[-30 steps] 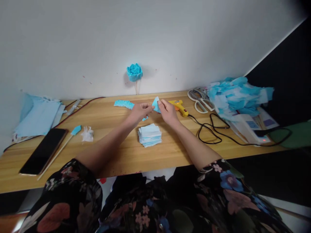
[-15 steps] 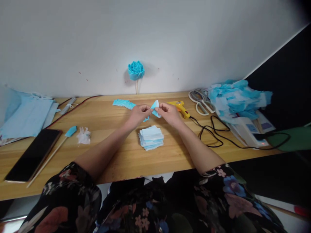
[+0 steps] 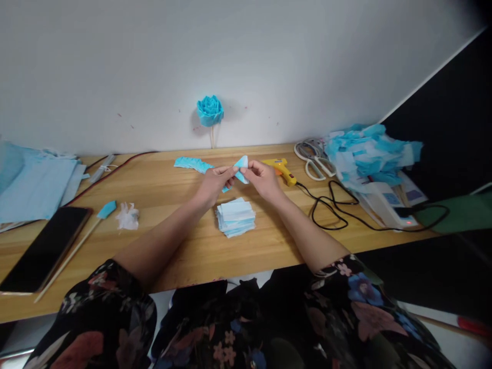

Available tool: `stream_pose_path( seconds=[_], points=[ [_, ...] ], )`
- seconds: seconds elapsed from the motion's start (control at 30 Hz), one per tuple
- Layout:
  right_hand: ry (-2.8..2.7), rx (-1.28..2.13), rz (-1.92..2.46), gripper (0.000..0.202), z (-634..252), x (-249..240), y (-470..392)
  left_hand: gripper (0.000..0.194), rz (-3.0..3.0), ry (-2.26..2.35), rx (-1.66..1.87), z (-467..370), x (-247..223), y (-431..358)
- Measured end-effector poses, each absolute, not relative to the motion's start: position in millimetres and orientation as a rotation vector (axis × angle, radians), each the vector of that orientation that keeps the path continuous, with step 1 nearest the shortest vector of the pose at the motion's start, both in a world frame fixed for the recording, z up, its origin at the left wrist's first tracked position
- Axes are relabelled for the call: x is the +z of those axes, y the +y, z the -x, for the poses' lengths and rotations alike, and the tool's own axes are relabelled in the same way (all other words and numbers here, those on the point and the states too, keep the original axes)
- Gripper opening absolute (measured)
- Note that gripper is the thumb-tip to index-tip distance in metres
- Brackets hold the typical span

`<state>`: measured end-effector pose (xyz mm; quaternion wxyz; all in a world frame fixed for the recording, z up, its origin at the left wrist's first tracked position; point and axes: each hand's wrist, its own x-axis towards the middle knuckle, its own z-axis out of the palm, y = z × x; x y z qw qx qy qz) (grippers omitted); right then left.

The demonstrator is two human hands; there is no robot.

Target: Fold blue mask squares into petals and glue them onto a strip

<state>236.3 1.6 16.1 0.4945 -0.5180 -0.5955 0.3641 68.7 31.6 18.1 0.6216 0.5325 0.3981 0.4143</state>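
Between my two hands is a small folded piece of blue and white fabric (image 3: 242, 165), held above the far half of the table. My left hand (image 3: 216, 183) pinches its left side, and my right hand (image 3: 264, 179) pinches its right side. Just below the hands lies a stack of cut blue-white fabric pieces (image 3: 236, 218). Behind my left hand runs a row of folded blue pieces (image 3: 192, 163), partly hidden by that hand. A yellow glue gun (image 3: 282, 169) lies right behind my right hand.
A blue fabric rose (image 3: 210, 111) on a stick leans at the wall. Scissors (image 3: 319, 166), a scrap pile (image 3: 372, 151) and a power strip (image 3: 392, 202) with a looping cord are right. Face masks (image 3: 38, 182), a phone (image 3: 46, 248) and a blue-tipped stick (image 3: 73, 252) are left.
My fingers have shifted slightly on the fabric piece, which stays pinched between both hands. The whole view has moved a little, so most things appear further left.
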Motion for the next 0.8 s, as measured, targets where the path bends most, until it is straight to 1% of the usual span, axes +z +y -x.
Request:
stream_pose_path(
  seconds=[0.1, 0.17, 0.23, 0.3, 0.4, 0.47, 0.53, 0.63, 0.73, 0.8],
  points=[
    [-1.530, 0.786, 1.254, 0.031, -244, 18, 5, 0.029, -1.216, 0.977, 0.991, -65, 20, 34],
    [-1.564, 0.630, 1.329, 0.029, -259, 26, 8, 0.029, -1.209, 1.004, 1.023, -62, 22, 37],
    [-1.575, 0.433, 1.537, 0.029, -279, 39, 9, 0.032, -1.187, 1.033, 1.054, -58, 23, 42],
    [-1.620, 0.224, 1.851, 0.029, -300, 54, 7, 0.034, -1.153, 1.037, 1.081, -54, 22, 48],
    [-1.717, 0.088, 2.245, 0.034, -325, 70, 0, 0.035, -1.114, 0.985, 1.126, -50, 18, 56],
    [-1.812, 0.129, 2.413, 0.039, -336, 73, -6, 0.037, -1.095, 0.945, 1.138, -48, 16, 58],
    [-1.947, 0.251, 2.466, 0.040, -342, 71, -9, 0.036, -1.081, 0.918, 1.129, -47, 17, 58],
    [-2.019, 0.339, 2.437, 0.038, -346, 60, -9, 0.036, -1.081, 0.903, 1.113, -47, 19, 56],
    [-1.912, 0.351, 2.391, 0.031, -348, 48, -5, 0.039, -1.096, 0.876, 1.102, -47, 21, 56],
    [-1.771, 0.486, 2.240, 0.027, -349, 42, -1, 0.039, -1.096, 0.842, 1.104, -47, 22, 57]
  ],
)
